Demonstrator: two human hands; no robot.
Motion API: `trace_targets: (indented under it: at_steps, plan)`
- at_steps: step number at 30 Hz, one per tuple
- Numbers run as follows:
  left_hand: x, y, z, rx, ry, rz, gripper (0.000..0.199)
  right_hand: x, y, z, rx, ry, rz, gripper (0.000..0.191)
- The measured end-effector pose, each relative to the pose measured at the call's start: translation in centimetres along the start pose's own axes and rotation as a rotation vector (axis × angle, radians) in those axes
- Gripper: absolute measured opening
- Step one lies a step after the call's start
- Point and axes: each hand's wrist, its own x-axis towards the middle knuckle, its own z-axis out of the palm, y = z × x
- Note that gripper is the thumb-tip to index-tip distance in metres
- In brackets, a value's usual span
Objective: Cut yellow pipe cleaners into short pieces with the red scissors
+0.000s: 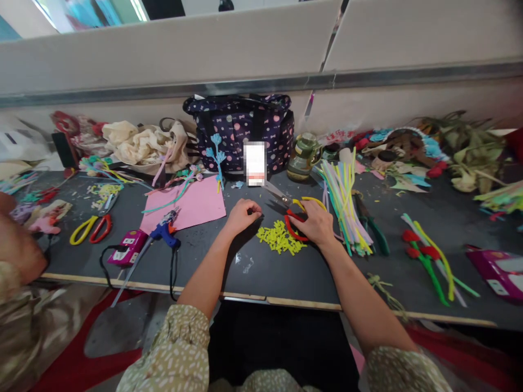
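Note:
My right hand (316, 222) is closed on scissors (297, 231) with one red and one yellow handle; their blades are apart and point up and left over the dark table (281, 288). Just left of them, my left hand (244, 216) rests with its fingers curled together at the tips; whatever they hold, if anything, is too small to make out. Between and below both hands lies a pile of short yellow-green pieces (280, 238). A bundle of long pastel pipe cleaners (343, 201) lies right of my right hand.
Behind stand a dark patterned bag (241, 128) and a glass jar (303, 155). Left are pink paper (196, 206), a blue glue gun (165, 231), a purple box (127, 247) and other scissors (90, 230). A person's arm (18, 245) is at far left. Red flowers (420, 247) lie right.

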Motion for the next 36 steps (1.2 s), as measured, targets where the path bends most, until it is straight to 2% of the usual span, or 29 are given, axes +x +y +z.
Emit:
trace_targets:
  at_steps: [6, 14, 24, 32, 34, 36]
  plan:
    - [-0.1, 0.5, 0.0, 0.053, -0.017, 0.015, 0.004, 0.0, -0.1, -0.2, -0.004, -0.013, 0.011, 0.047]
    - [-0.2, 1.4, 0.3, -0.026, -0.239, 0.171, 0.007, 0.1, -0.3, -0.3, -0.005, -0.041, 0.017, 0.049]
    - [-0.5, 1.5, 0.1, 0.046, -0.354, 0.161, 0.004, 0.1, -0.4, -0.4, 0.01, -0.046, 0.026, 0.049]
    - [-0.5, 1.8, 0.3, 0.083, -0.357, 0.199, 0.009, 0.0, -0.3, -0.4, -0.005, -0.028, 0.028, 0.05]
    - [-0.5, 1.8, 0.3, 0.048, -0.321, 0.191, 0.009, 0.0, -0.3, -0.4, -0.005, -0.022, 0.029, 0.05]
    - [-0.4, 1.7, 0.4, -0.031, -0.26, 0.129, 0.008, 0.0, -0.3, -0.5, 0.001, -0.021, 0.029, 0.049]
